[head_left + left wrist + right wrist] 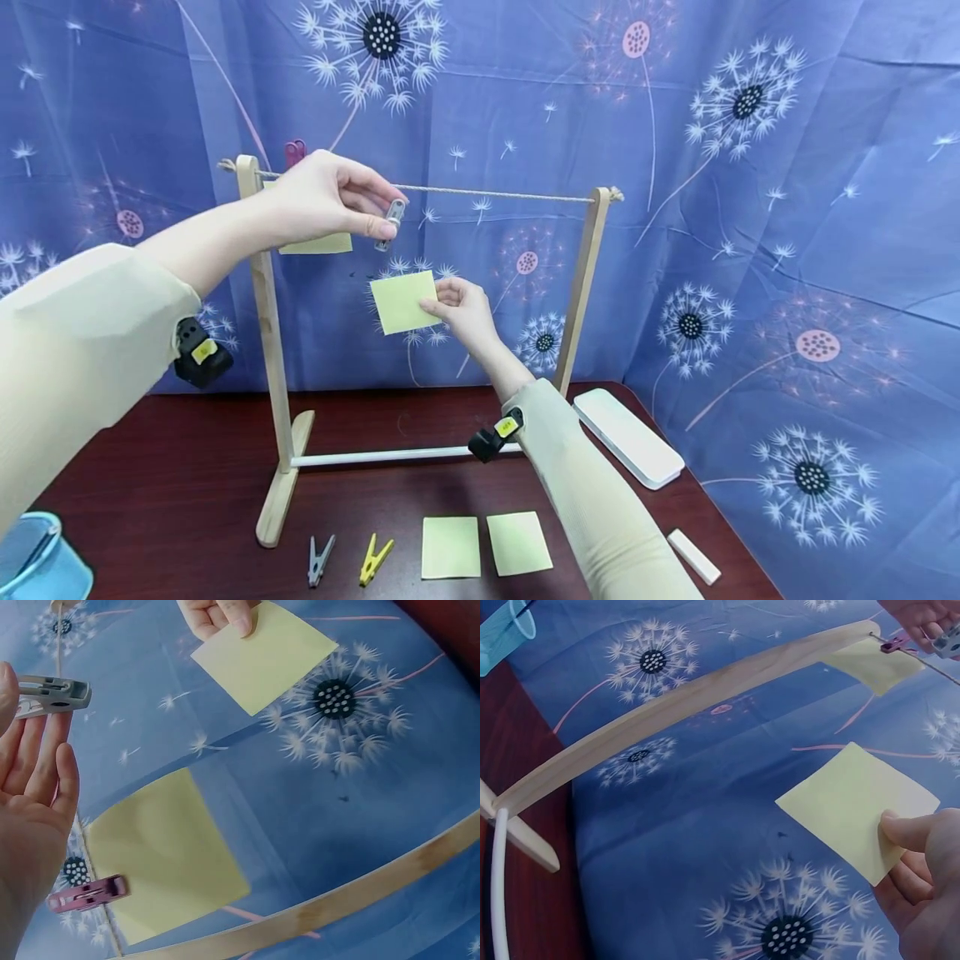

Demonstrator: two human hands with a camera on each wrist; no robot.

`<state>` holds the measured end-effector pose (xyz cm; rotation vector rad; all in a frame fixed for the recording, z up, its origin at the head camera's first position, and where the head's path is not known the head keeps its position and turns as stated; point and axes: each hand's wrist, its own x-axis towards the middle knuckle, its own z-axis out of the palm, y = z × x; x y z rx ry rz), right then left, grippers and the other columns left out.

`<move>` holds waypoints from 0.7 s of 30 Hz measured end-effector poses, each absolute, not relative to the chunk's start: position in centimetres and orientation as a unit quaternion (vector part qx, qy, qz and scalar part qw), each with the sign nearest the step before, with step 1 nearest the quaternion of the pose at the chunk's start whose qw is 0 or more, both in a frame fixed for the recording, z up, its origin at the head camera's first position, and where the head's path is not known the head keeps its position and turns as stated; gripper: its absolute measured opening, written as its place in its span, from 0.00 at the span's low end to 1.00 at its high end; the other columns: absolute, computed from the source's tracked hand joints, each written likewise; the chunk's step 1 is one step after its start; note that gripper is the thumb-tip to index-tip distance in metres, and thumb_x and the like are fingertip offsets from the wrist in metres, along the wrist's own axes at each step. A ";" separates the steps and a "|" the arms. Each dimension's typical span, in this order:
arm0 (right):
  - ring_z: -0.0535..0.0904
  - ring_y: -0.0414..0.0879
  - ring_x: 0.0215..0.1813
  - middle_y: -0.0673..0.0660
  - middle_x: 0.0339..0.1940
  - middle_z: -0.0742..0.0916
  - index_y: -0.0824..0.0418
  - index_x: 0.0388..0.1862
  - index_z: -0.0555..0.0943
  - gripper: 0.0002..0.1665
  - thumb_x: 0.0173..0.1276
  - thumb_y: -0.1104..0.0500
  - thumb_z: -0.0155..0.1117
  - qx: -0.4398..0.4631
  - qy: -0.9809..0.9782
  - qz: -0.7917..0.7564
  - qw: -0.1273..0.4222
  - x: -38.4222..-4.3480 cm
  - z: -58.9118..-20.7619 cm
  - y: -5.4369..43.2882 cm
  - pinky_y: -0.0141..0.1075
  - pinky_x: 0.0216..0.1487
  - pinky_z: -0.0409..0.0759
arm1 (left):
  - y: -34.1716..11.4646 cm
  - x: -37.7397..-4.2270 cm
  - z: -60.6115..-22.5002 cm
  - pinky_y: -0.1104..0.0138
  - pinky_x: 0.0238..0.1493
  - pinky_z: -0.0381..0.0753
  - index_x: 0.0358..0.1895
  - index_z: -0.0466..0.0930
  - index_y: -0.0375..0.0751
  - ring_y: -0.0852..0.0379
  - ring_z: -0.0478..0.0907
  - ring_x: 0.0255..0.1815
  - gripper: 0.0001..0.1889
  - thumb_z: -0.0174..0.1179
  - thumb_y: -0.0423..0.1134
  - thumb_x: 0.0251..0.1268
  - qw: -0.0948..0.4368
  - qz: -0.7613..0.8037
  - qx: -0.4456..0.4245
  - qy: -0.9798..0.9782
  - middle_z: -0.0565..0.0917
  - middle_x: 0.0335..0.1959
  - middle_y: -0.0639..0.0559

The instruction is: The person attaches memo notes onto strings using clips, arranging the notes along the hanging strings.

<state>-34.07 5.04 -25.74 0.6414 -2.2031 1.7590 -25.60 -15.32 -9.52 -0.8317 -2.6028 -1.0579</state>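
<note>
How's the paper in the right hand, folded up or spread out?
Spread out. The yellow paper in the right hand looks flat, all four corners showing, no fold visible.

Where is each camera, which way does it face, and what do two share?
Head: head-worn, facing forward and down at the wooden frame; left hand, right hand and sleeves show.
Left wrist: wrist-worn, facing the gray clothespin and hung note; left hand at left edge, right hand at top.
Right wrist: wrist-worn, facing the held note; right hand lower right, left hand upper right.
Both wrist views share the held note and pink clothespin.
</note>
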 end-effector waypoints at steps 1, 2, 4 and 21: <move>0.86 0.42 0.35 0.70 0.41 0.88 0.72 0.45 0.81 0.14 0.61 0.68 0.69 0.218 -0.752 0.609 0.126 -34.1 -25.4 5.0 0.28 0.40 0.81 | -15.3 -25.7 -9.2 0.77 0.46 0.76 0.57 0.81 0.38 0.71 0.84 0.40 0.24 0.72 0.43 0.57 0.108 -0.355 -0.283 -0.884 0.90 0.39 0.55; 0.85 0.39 0.33 0.70 0.41 0.88 0.72 0.46 0.81 0.14 0.61 0.68 0.69 0.217 -0.747 0.615 0.128 -34.1 -25.1 4.9 0.28 0.40 0.81 | -15.3 -25.7 -8.9 0.77 0.47 0.76 0.57 0.81 0.38 0.71 0.84 0.40 0.25 0.72 0.43 0.57 0.110 -0.353 -0.284 -0.885 0.90 0.39 0.55; 0.83 0.35 0.30 0.71 0.40 0.87 0.73 0.46 0.81 0.14 0.61 0.69 0.69 0.213 -0.736 0.629 0.135 -34.1 -24.5 4.6 0.27 0.39 0.80 | -15.4 -25.8 -8.3 0.74 0.50 0.76 0.57 0.81 0.39 0.71 0.84 0.41 0.26 0.72 0.45 0.56 0.118 -0.348 -0.282 -0.886 0.89 0.40 0.56; 0.81 0.34 0.28 0.72 0.41 0.86 0.75 0.47 0.79 0.16 0.61 0.70 0.68 0.220 -0.675 0.685 0.163 -33.9 -20.5 3.3 0.26 0.38 0.80 | -15.7 -27.3 -5.9 0.64 0.65 0.70 0.62 0.79 0.43 0.68 0.80 0.47 0.29 0.71 0.47 0.57 0.171 -0.458 -0.200 -0.849 0.85 0.37 0.67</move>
